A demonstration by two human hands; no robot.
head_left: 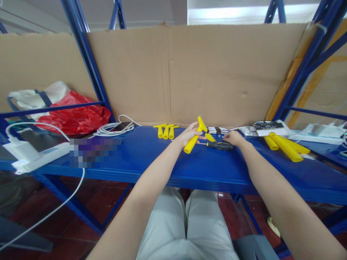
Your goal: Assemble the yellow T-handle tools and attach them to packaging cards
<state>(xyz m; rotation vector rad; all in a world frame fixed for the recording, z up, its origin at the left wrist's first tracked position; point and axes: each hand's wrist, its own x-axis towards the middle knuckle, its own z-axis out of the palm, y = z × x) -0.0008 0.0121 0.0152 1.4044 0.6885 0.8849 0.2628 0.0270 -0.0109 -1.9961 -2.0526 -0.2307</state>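
My left hand (pixel 189 133) is closed round a yellow T-shaped plastic handle (pixel 191 144), its round tube end tilted toward me and its crosspiece pointing up. A small yellow plastic piece (pixel 210 137) lies just right of it. Below that rests a screwdriver (pixel 219 146) with a black handle, its shaft pointing left. My right hand (pixel 233 138) is low over the table beside the screwdriver's handle end, fingertips pinched together. What they hold, if anything, is too small to tell. Behind the hands lies a row of thin white and dark pieces (pixel 217 130).
Several yellow T-shaped handles (pixel 166 133) stand at the back of the blue table (pixel 146 155). More yellow tubes (pixel 287 147) and a black-and-white packet (pixel 268 128) lie at right. A coiled white cable (pixel 115 129), power strip (pixel 43 159) and red bag (pixel 76 115) occupy the left. Cardboard (pixel 211 72) closes the back.
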